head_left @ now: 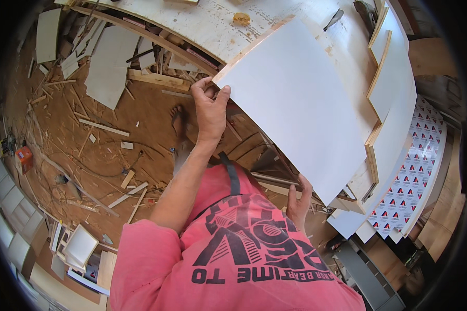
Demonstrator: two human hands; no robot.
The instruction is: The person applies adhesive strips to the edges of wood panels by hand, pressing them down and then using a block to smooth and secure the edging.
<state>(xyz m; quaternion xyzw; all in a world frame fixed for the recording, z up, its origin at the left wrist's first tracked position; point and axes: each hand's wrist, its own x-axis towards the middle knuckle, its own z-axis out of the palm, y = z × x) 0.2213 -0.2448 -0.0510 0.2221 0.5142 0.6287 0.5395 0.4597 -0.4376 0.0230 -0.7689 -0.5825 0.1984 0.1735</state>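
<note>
A large white board (pixel 296 103) with a bare wood edge lies on the workbench, jutting past its near side. My left hand (pixel 210 111) grips the board's left corner, thumb at the edge and fingers curled beside it. Lower down, my right hand (pixel 299 205) is at the board's near edge, thumb and fingers stretched up and apart. Whether those fingertips press on the edge I cannot tell.
The worn white bench top (pixel 207 28) carries a yellow round item (pixel 241 19), a dark blade-like tool (pixel 333 19) and stacked white panels (pixel 392 67). Patterned sheeting (pixel 410 171) stands at right. Offcuts (pixel 106 67) and wood strips litter the brown floor (pixel 57 129); an orange box (pixel 24 158) sits far left.
</note>
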